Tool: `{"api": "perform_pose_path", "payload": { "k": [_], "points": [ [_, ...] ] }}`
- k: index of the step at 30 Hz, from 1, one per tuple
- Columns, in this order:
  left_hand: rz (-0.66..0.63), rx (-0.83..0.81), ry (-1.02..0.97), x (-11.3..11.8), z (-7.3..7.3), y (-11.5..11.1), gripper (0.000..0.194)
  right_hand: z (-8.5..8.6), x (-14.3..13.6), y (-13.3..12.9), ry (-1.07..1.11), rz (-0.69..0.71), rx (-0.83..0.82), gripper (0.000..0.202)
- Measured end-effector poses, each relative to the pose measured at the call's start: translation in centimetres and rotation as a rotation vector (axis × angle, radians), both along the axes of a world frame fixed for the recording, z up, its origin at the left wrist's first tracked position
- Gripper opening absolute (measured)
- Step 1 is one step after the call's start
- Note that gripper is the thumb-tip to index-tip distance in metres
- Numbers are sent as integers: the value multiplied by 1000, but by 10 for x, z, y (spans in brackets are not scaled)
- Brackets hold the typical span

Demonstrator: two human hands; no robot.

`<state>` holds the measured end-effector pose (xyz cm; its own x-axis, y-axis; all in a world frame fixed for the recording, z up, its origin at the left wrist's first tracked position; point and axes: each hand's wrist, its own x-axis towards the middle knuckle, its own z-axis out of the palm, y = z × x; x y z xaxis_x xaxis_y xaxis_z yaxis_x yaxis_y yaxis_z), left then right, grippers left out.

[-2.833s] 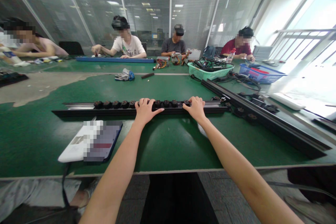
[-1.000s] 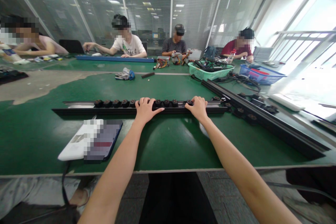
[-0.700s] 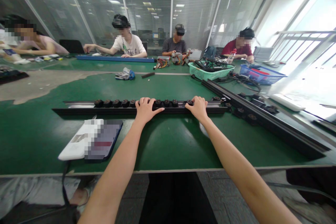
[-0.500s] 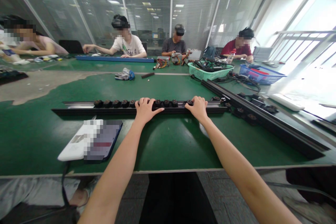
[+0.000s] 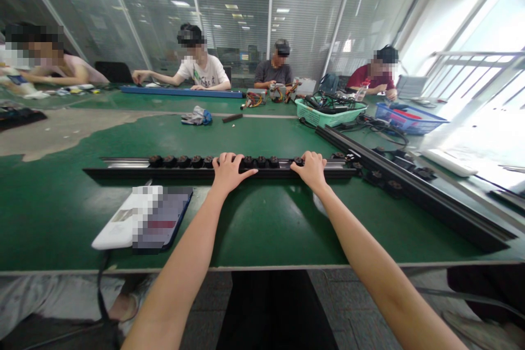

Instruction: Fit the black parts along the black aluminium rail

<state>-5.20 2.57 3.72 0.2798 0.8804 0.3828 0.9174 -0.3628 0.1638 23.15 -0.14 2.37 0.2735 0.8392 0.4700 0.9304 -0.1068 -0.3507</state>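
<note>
A long black rail lies across the green table, with several round black parts in a row in its channel. My left hand grips the rail near its middle, fingers over the far side and thumb along the near edge. Further right, my right hand is closed on a round black part in the same channel. A gap in the row shows just left of that part. What lies under my left fingers is hidden.
A second black rail slants at the right, beside loose black parts. A white device and a phone lie front left. Behind are a green basket, a blue basket, grey gloves and several seated people.
</note>
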Motion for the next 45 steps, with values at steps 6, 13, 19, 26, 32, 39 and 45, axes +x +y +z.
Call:
{"api": "perform_pose_path", "payload": {
  "k": [6,13,19,26,32,39,45],
  "points": [
    [5,3,8,0,-1,0,68,2,-1,-1,-16,-15,-32,27],
    [-1,23,10,0,-2,2,68,2,1,-1,-20,-22,-32,28],
    [0,13,6,-1,-2,2,68,3,1,-2,-17,-25,-39,27],
    [-1,5,4,-1,-1,2,68,3,3,-2,-13,-26,-24,27],
    [-7,11,-1,-1,-2,2,69,4,5,-2,-14,-37,-59,29],
    [0,7,-1,-1,-2,3,69,5,4,-2,-2,-45,-67,29],
    [-8,15,-4,-1,-2,2,69,5,5,-2,-4,-44,-49,29]
  ]
}}
